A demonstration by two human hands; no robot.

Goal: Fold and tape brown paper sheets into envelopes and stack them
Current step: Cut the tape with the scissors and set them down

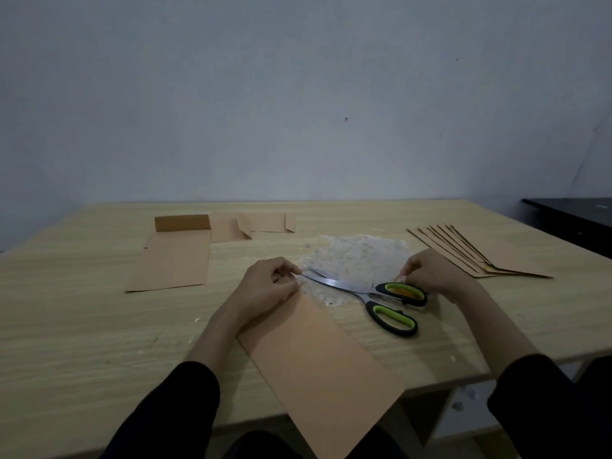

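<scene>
A long folded brown paper sheet [318,359] lies slanted in front of me, its near end hanging over the table edge. My left hand [265,286] rests on the sheet's far end, with curled fingers pinching that top edge. Green-and-black scissors [381,299] lie slightly open just right of it, blades pointing at my left fingertips. My right hand [430,274] hovers at the upper scissor handle with thumb and forefinger pinched together. What they pinch is too small to make out. Folded envelopes [480,250] lie fanned at the right.
More brown sheets, some partly folded, lie at the back left [172,263] and back middle [251,225]. A whitish, speckled patch [361,256] covers the wooden table [82,326] behind the scissors. A black cabinet [576,220] stands at the far right.
</scene>
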